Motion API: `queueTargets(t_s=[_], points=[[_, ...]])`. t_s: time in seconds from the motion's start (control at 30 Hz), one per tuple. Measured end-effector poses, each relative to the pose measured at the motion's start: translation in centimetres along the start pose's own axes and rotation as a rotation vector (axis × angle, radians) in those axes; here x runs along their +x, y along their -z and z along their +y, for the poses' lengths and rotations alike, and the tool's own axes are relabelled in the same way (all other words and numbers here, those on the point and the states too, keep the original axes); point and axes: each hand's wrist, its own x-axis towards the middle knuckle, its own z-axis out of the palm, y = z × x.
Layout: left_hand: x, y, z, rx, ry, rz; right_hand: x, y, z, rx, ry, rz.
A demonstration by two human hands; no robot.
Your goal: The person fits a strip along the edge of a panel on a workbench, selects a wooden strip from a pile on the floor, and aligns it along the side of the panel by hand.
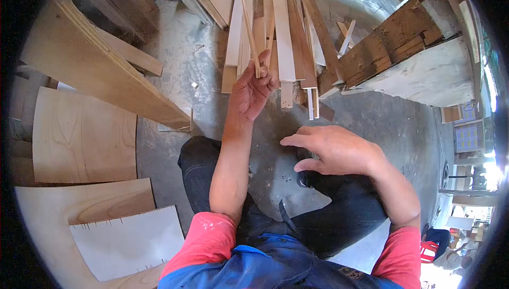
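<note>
My left hand (253, 94) is stretched out ahead, its fingers closed around a thin wooden strip (249, 26). A second thin strip (270, 30) also runs up from between the fingers, though I cannot tell if it is gripped too. Beneath and beyond that hand lies a pile of long boards, among them a pale board (282, 34) and a brown one (300, 45). My right hand (342, 151) hovers over my bent knee, thumb and forefinger apart, holding nothing; its other fingers are partly hidden.
On the left a large curved plywood panel (106, 61) leans across flat plywood sheets (85, 135). A white sheet (130, 244) lies at lower left. To the right, a thick rough timber block (392, 45) stands beside a leaning wooden bar (318, 21). Concrete floor (382, 124) shows between.
</note>
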Motion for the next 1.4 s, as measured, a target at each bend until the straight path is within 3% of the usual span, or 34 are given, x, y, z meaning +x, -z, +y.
queueTargets(t_s=[0.17,0.3,0.37,0.6,1.1,1.27,1.4], points=[[-0.3,1.5,0.4,0.134,-0.04,0.087,0.0,0.0,0.0,-0.01,-0.013,-0.006],[-0.3,2.3,0.3,0.121,-0.051,0.027,0.0,-0.1,0.0,-0.004,-0.009,0.001],[-0.2,1.2,-0.4,0.395,-0.131,0.384,0.0,0.1,-0.2,0.002,-0.012,-0.002],[-0.3,0.0,-0.6,0.59,-0.102,0.322,-0.1,0.1,-0.3,0.007,-0.004,0.006],[-0.2,-0.4,-0.4,0.339,-0.145,0.202,0.0,0.5,-0.6,-0.01,-0.013,-0.012],[-0.3,-0.8,-1.3,0.373,-0.012,0.078,0.2,0.5,-0.8,-0.013,-0.012,-0.014],[-0.9,-7.2,-3.6,0.38,0.072,0.111,0.4,0.5,-0.7,-0.045,0.014,0.013]])
